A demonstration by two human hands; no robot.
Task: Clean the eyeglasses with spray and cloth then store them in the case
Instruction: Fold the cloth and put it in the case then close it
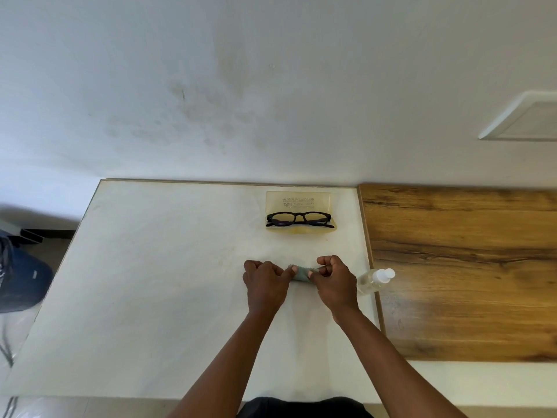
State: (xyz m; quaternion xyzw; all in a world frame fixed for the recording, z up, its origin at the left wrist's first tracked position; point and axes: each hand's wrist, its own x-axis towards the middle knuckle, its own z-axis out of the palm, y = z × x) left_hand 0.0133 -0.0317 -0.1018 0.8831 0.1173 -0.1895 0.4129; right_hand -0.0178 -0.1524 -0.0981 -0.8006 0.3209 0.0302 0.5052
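Observation:
Black-framed eyeglasses (300,220) lie folded in the open yellowish translucent case (298,200) at the far side of the white table (150,267). A small grey-green cloth (302,274), bunched or folded narrow, is stretched between both hands just above the table, nearer to me than the case. My left hand (265,282) pinches the cloth's left end and my right hand (333,280) pinches its right end. A clear spray bottle with a white cap (376,280) lies on its side just right of my right hand, at the table's right edge.
A wood-grain board (467,267) adjoins the white table on the right. A white wall rises behind the table, with a white panel (524,119) at upper right. A dark blue bag (21,282) sits on the floor at left.

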